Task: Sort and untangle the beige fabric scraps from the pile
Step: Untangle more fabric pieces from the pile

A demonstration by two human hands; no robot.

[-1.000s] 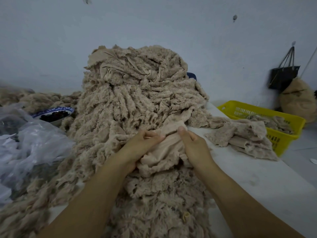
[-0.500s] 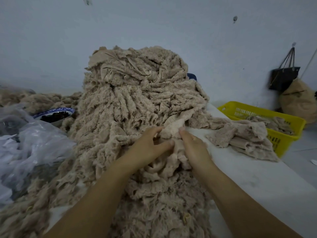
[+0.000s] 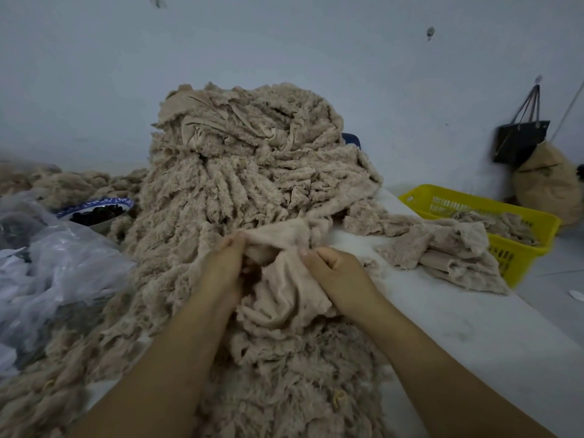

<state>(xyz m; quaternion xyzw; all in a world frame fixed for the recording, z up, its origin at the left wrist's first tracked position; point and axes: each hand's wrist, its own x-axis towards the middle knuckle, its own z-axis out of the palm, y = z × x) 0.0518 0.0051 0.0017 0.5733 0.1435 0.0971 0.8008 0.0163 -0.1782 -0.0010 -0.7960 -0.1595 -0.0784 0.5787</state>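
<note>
A tall pile of beige fuzzy fabric scraps fills the middle of the white table and spills toward me. At its foot, my left hand and my right hand each grip one beige scrap, which hangs bunched between them. My left fingers curl over its upper left edge. My right fingers pinch its right side. A smaller stack of separated beige scraps lies on the table to the right.
A yellow plastic basket with more scraps stands beyond the table's right edge. A clear plastic bag and a blue-rimmed bowl of dark items sit at the left. A dark bag hangs on the wall.
Both hands have drawn the scrap out of the pile and spread it wider. My right hand moved right and its fingers curled tighter on the fabric.
</note>
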